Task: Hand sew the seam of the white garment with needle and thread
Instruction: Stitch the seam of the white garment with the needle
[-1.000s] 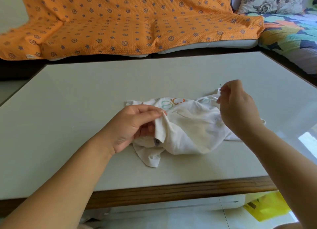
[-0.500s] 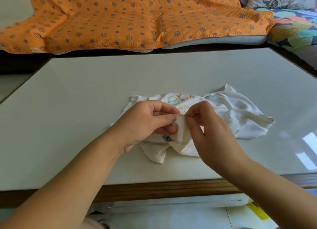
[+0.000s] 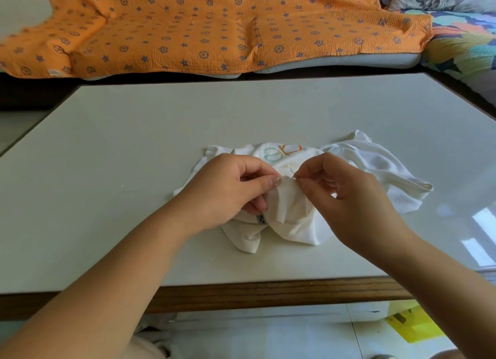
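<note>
A crumpled white garment point(image 3: 375, 168) with a green and orange print lies in the middle of the pale table point(image 3: 134, 149). My left hand point(image 3: 230, 189) pinches a raised fold of its fabric between thumb and fingers. My right hand point(image 3: 346, 192) is just to the right of that fold and pinches a thin needle point(image 3: 293, 174), whose tip meets the fabric by my left thumb. The thread is too fine to make out.
The table's wooden front edge point(image 3: 268, 291) runs close to my body. A sofa under an orange patterned cover point(image 3: 214, 28) stands behind the table, with a colourful quilt point(image 3: 461, 44) at the right. A yellow bag point(image 3: 413, 326) lies on the floor at the lower right.
My right hand came down from the garment's right end to the fold held by my left hand, and now holds the needle at the fabric. My left hand kept its pinch.
</note>
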